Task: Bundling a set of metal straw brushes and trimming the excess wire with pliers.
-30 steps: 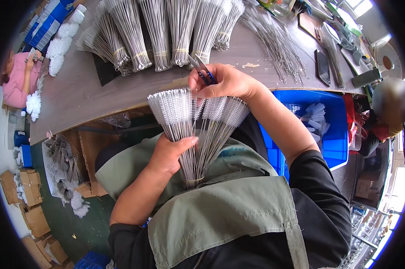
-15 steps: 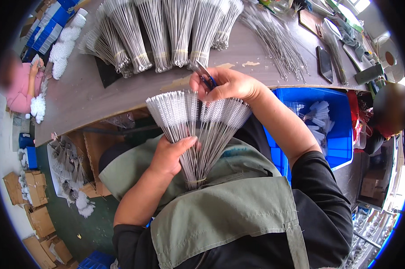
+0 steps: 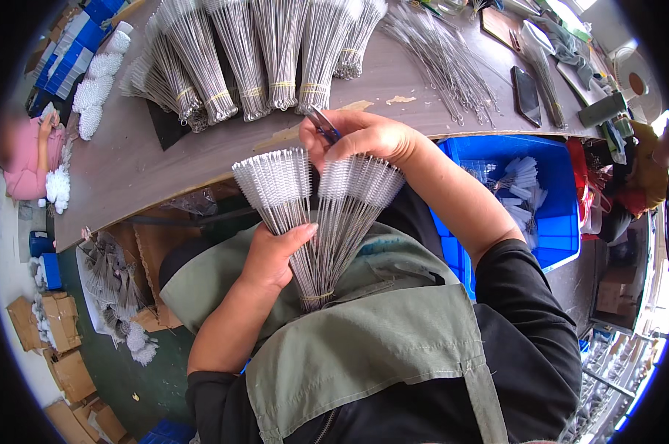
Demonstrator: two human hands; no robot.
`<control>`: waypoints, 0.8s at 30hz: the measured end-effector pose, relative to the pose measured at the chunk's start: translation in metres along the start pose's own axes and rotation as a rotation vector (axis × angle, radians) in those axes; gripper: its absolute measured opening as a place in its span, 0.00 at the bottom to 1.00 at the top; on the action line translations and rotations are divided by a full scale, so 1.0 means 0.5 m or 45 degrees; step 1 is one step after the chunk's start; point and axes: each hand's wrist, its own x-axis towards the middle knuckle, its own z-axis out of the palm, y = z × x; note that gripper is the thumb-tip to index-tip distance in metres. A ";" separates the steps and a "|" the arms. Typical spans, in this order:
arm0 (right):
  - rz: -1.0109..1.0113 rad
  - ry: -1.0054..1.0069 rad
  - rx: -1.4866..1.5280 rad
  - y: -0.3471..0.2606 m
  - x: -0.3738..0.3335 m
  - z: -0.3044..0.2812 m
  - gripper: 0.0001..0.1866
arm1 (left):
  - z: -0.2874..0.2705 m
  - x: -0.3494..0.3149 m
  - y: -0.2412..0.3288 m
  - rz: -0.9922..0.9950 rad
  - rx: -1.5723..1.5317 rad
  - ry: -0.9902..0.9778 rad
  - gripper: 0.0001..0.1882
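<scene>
Spread like a fan over my lap is a bundle of thin wire brushes (image 3: pixel 345 229), white bristles up, wire ends tied by a yellow rubber band (image 3: pixel 317 297). My left hand (image 3: pixel 274 255) is closed around the left half, thumb across the wires. A gap divides the bristle ends into two groups. Just above that gap my right hand (image 3: pixel 364 137) holds a small pair of snips (image 3: pixel 323 124) with blue on the handles, blades pointing up and left. Its lower fingers are near the bristle tips; whether they touch is hard to see.
Several banded brush bundles (image 3: pixel 279 55) line the table (image 3: pixel 223 144). Loose brushes (image 3: pixel 445 59) and a phone (image 3: pixel 526 96) lie farther right. A blue bin (image 3: pixel 560 214) with white brushes stands right, below the table edge. A person in pink (image 3: pixel 27 159) sits far left; another is at far right.
The gap between the two brush groups has widened. My right hand with the snips has shifted slightly left, and the whole view has moved a little. My left hand keeps its grip.
</scene>
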 end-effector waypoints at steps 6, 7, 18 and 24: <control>0.069 -0.022 -0.050 0.017 0.001 -0.013 0.18 | 0.001 -0.001 0.005 -0.019 0.008 -0.075 0.12; 0.104 0.019 -0.071 0.018 -0.001 -0.013 0.17 | 0.002 -0.002 0.006 -0.022 -0.008 -0.091 0.12; -0.074 -0.097 -0.138 0.021 0.002 -0.019 0.18 | -0.002 0.003 0.010 -0.034 0.011 -0.127 0.12; -0.011 0.502 -0.605 -0.014 0.061 0.001 0.22 | 0.003 0.009 0.012 -0.029 0.049 -0.158 0.12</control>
